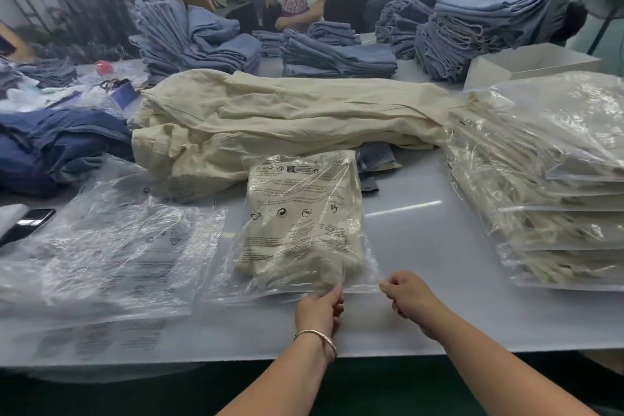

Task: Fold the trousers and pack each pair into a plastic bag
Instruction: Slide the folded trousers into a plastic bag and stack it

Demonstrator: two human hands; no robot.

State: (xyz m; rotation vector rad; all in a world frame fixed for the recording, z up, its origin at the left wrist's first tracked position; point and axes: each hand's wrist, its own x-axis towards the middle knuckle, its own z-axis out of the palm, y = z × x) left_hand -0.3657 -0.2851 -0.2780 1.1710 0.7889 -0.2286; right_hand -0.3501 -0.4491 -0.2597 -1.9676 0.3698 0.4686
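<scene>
You are pinching the bag's near edge with both hands.
Your left hand (320, 309) and right hand (407, 294) are each gripping the plastic bag (304, 223) of folded cream trousers (297, 246), lying on the counter (422, 246); loose cream trousers (287, 111) are lying beyond.

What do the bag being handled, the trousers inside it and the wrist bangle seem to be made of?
Bag: thin clear plastic film, glossy, crinkled, printed black.
Trousers: cream woven cloth, matte, maybe cotton or linen.
Bangle: looks metallic, slim with a dull sheen.
</scene>
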